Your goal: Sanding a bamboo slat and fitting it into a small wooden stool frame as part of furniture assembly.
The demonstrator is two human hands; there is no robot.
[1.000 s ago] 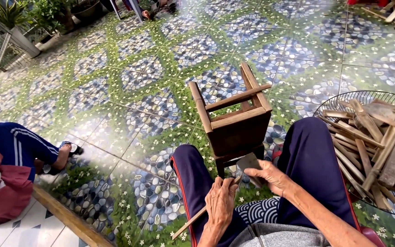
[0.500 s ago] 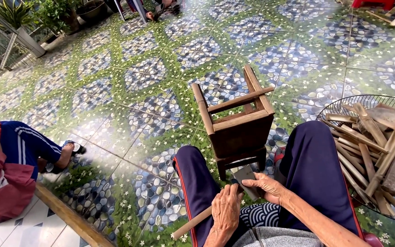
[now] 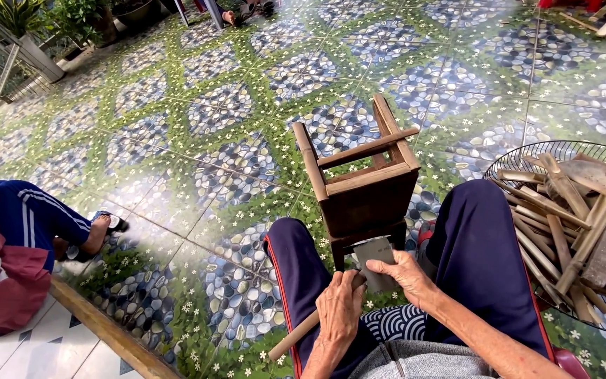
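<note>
The left hand (image 3: pixel 338 305) is closed around a bamboo stick (image 3: pixel 296 335) over the lap; the right hand (image 3: pixel 408 274) grips a flat blade (image 3: pixel 374 253) set at the stick's tip, by the stool (image 3: pixel 359 189). This looks like splitting or shaving, calling for steady pressure along the grain, fingers clear.

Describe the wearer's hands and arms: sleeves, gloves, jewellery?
Both hands are bare: left hand, right hand. No gloves, rings, watch or bracelets show. Forearms are uncovered, with no sleeve in view. Both look lean and wrinkled, with raised veins and tendons.

Left hand (image 3: pixel 339 306) and right hand (image 3: pixel 408 275) together between the knees, each grip closed.
</note>
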